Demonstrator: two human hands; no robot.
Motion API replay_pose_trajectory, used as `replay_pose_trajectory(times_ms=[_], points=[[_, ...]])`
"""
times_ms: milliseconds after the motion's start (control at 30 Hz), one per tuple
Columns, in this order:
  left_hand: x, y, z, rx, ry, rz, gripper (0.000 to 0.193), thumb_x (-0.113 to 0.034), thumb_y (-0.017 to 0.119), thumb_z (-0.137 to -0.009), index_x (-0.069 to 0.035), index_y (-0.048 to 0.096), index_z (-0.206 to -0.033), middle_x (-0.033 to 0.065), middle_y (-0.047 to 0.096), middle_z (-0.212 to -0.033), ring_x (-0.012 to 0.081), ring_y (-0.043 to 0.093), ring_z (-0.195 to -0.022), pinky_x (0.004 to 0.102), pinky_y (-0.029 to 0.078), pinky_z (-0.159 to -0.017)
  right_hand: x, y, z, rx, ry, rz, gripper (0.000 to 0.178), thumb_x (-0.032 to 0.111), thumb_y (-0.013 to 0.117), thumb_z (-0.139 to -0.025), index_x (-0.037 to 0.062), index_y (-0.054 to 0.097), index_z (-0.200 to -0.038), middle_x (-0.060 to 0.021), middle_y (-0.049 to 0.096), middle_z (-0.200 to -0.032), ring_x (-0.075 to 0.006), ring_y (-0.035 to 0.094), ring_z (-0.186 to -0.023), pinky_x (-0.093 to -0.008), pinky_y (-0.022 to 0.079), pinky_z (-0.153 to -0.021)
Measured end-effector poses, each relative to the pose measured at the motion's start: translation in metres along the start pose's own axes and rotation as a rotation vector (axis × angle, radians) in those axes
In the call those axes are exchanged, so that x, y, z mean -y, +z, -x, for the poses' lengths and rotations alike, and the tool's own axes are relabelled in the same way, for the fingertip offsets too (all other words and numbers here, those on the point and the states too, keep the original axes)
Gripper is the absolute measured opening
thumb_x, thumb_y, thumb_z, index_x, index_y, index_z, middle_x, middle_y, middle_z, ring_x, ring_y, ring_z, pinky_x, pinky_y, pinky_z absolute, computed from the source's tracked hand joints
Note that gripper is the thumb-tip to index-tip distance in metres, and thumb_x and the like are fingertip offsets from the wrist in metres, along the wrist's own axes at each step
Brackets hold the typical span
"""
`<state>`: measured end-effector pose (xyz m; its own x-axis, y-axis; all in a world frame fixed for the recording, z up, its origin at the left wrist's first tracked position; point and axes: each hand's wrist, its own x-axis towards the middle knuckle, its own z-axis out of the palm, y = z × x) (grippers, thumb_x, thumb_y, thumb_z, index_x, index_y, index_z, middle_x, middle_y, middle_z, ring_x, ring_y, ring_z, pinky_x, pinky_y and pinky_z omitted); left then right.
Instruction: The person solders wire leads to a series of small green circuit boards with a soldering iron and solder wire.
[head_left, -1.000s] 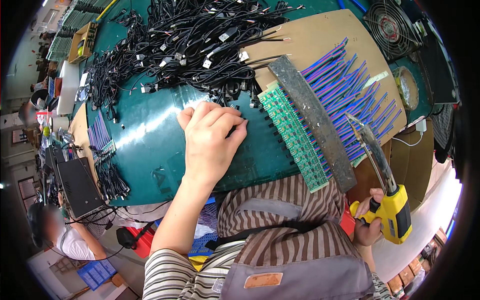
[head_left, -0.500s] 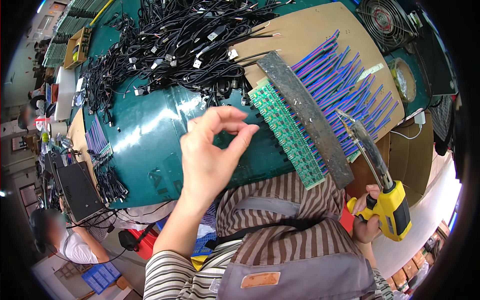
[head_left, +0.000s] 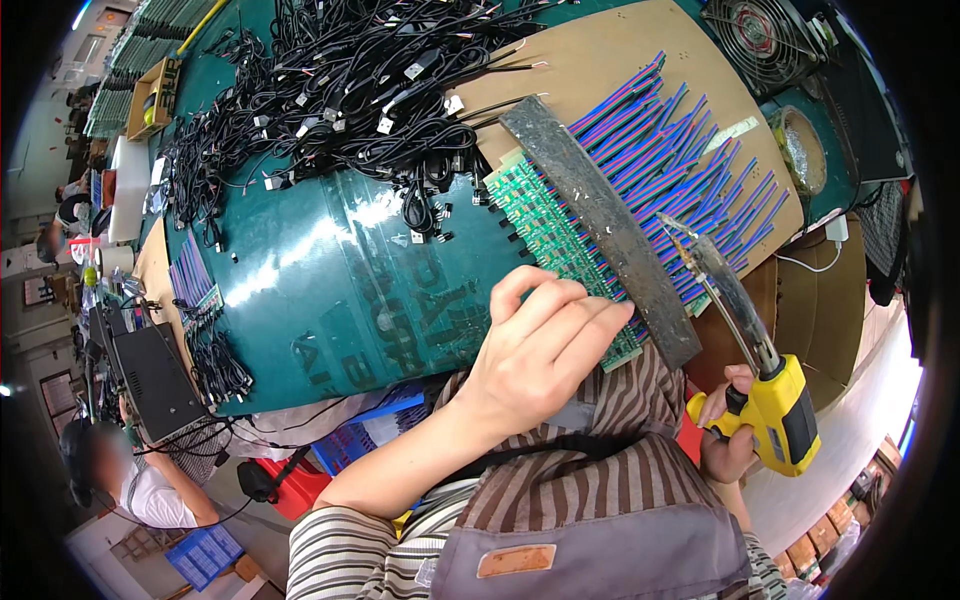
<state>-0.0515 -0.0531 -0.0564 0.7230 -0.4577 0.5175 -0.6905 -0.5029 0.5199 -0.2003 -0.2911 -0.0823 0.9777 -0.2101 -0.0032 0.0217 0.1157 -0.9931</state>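
Circuit boards (head_left: 540,215) lie left of the metal bar (head_left: 605,235); coloured wires (head_left: 635,155) fan out to its right. Black cables (head_left: 350,115) heaped farther left look unattached; finished joints are too small to judge. My left hand (head_left: 540,350) half-curls at the boards, contents hidden; right of the bar, my right hand (head_left: 730,435) grips a yellow soldering gun (head_left: 790,425).

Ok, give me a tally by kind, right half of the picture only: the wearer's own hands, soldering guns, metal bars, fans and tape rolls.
Left hand and right hand: 2
Soldering gun: 1
Metal bar: 1
Fan: 1
Tape roll: 1
Total: 6
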Motion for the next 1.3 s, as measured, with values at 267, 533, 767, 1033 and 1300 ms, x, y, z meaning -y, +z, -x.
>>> replay_pose_trajectory(times_ms=[267,533,767,1033,1300], points=[[-0.008,-0.011,-0.011,0.058,-0.109,-0.185,0.033,0.000,0.075,-0.068,-0.011,0.071,-0.098,-0.0019,0.063,-0.084,0.0153,0.060,-0.084,0.0357,0.036,-0.082,0.001,0.003,-0.003,-0.013,-0.012,-0.015,0.060,0.047,0.056,-0.097,-0.0055,0.048,-0.126,-0.0218,0.048,-0.126,-0.0128,0.052,-0.073,-0.0256,0.045,-0.059],[-0.007,-0.005,-0.001,0.007,-0.178,-0.063,0.023,-0.002,0.076,-0.072,-0.011,0.072,-0.093,-0.0009,0.070,-0.096,0.0223,0.065,-0.110,0.0397,0.038,-0.096,0.003,0.005,-0.006,-0.002,-0.026,0.000,0.060,0.046,0.056,-0.097,-0.0053,0.047,-0.126,-0.0217,0.048,-0.126,-0.0123,0.051,-0.074,-0.0251,0.045,-0.059],[-0.017,-0.002,0.016,-0.046,-0.275,-0.183,0.033,-0.005,0.079,-0.062,-0.018,0.075,-0.093,-0.0038,0.067,-0.096,0.0238,0.061,-0.106,0.0377,0.034,-0.089,0.001,0.001,0.003,-0.048,0.020,0.053,0.062,0.048,0.057,-0.096,-0.0057,0.048,-0.124,-0.0211,0.049,-0.125,-0.0128,0.052,-0.072,-0.0259,0.045,-0.058],[-0.024,-0.013,0.014,-0.029,-0.558,-0.044,0.021,-0.003,0.079,-0.072,-0.011,0.075,-0.091,0.0002,0.068,-0.082,0.0180,0.063,-0.081,0.0306,0.039,-0.080,-0.002,-0.006,0.008,-0.016,-0.002,0.175,0.068,0.054,0.057,-0.094,-0.0046,0.048,-0.126,-0.0180,0.049,-0.127,-0.0132,0.051,-0.069,-0.0267,0.044,-0.058],[-0.030,-0.017,0.013,-0.084,-1.267,0.740,0.015,-0.001,0.069,-0.090,0.010,0.069,-0.101,0.0120,0.073,-0.093,0.0101,0.067,-0.073,0.0199,0.054,-0.067,0.002,-0.030,0.039,0.076,0.068,0.465,0.054,0.048,0.057,-0.091,-0.0040,0.063,-0.102,-0.0136,0.068,-0.085,-0.0241,0.068,-0.080,-0.0338,0.055,-0.069]])
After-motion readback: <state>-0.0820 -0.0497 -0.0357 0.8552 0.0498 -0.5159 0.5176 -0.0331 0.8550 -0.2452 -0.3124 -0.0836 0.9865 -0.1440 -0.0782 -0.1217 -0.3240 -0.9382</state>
